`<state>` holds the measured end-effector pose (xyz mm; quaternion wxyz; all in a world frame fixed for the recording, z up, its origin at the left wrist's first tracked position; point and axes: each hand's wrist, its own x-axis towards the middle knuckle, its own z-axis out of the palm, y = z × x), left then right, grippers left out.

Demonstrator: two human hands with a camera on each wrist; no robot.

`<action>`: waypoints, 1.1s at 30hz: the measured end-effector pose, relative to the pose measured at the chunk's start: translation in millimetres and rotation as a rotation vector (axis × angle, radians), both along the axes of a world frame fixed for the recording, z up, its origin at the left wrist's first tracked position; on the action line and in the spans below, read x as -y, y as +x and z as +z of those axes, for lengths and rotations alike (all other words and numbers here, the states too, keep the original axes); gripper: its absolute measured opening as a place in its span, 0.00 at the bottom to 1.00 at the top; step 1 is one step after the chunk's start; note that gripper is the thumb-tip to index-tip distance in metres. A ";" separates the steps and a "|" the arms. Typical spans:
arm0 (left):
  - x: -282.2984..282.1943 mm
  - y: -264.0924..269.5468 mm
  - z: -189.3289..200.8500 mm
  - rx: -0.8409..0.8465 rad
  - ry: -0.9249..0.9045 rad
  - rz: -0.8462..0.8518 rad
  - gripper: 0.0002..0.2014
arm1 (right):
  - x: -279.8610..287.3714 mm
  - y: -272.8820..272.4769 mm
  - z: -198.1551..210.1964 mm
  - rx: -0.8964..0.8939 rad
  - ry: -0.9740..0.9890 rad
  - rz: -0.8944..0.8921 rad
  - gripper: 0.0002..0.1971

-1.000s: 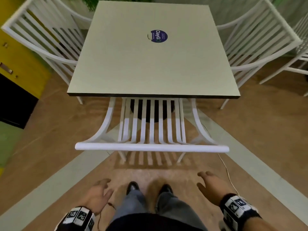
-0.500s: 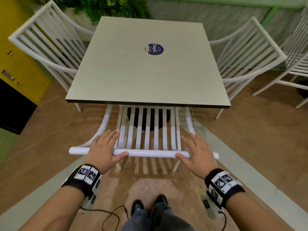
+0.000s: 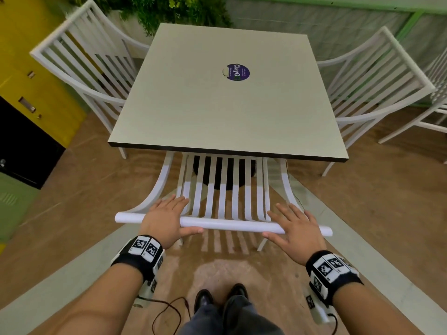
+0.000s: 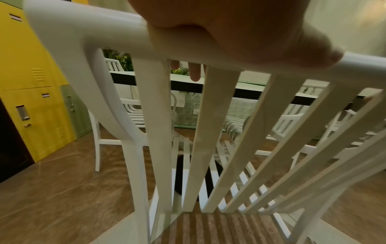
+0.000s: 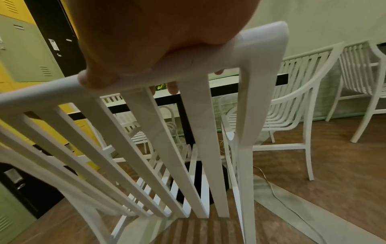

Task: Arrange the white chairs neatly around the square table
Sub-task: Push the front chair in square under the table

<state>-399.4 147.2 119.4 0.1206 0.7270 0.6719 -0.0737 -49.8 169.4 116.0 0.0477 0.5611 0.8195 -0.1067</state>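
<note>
The square beige table (image 3: 217, 112) has a round purple sticker near its middle. A white slatted chair stands at its near side, seat tucked under the edge, with its top rail (image 3: 227, 223) toward me. My left hand (image 3: 167, 218) lies flat over the left part of the rail, fingers straight, thumb along the near side. My right hand (image 3: 294, 228) rests the same way on the right part. In the wrist views the left palm (image 4: 240, 33) and the right palm (image 5: 156, 41) sit on the rail. White chairs stand at the table's left (image 3: 79, 56) and right (image 3: 377, 76) sides.
Yellow and black lockers (image 3: 29, 76) line the left wall. A green plant (image 3: 169, 8) grows behind the table. Another white chair (image 3: 437, 93) stands at the far right. A thin cable (image 3: 167, 308) hangs by my feet, and the table's black base (image 3: 225, 175) shows through the slats.
Both hands came up from beside my legs and settled on the near chair's top rail. Over the last half second they have stayed there; the chair looks unmoved.
</note>
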 end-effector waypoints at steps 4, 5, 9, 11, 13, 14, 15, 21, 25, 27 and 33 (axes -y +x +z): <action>-5.4 -8.1 0.6 -0.021 -0.026 -0.012 0.57 | 2.1 -7.5 -0.7 -0.044 -0.005 -0.027 0.37; -5.2 -7.5 0.5 -0.027 -0.025 -0.011 0.57 | 1.3 -6.9 -1.0 -0.050 -0.002 -0.022 0.37; 0.9 6.5 -0.9 -0.018 0.002 0.013 0.57 | -1.7 3.6 -2.2 -0.059 0.007 0.013 0.36; 3.1 12.5 -1.7 0.004 0.032 0.035 0.54 | -1.1 6.5 0.5 -0.048 0.011 -0.014 0.36; 3.0 14.3 2.5 -0.007 0.013 0.039 0.49 | 0.5 4.9 4.1 0.005 -0.005 -0.031 0.36; 2.3 13.4 5.1 -0.027 -0.013 0.030 0.47 | 0.9 3.6 5.2 0.023 -0.006 -0.036 0.36; 1.7 12.0 7.4 -0.050 -0.047 0.013 0.45 | 1.6 1.9 5.8 0.029 -0.004 -0.043 0.36; 1.2 4.4 5.8 -0.122 -0.109 -0.031 0.42 | 5.2 -0.7 3.3 0.040 -0.021 -0.037 0.35; -2.7 12.7 9.2 -0.121 -0.137 -0.013 0.42 | -8.2 7.8 6.6 0.070 -0.053 0.007 0.37; -5.5 17.1 11.0 -0.108 -0.123 -0.001 0.42 | -13.9 10.0 7.7 0.072 -0.033 0.014 0.38; -5.9 9.8 14.1 -0.104 -0.148 -0.014 0.41 | -6.2 -0.8 11.5 0.060 -0.045 -0.008 0.35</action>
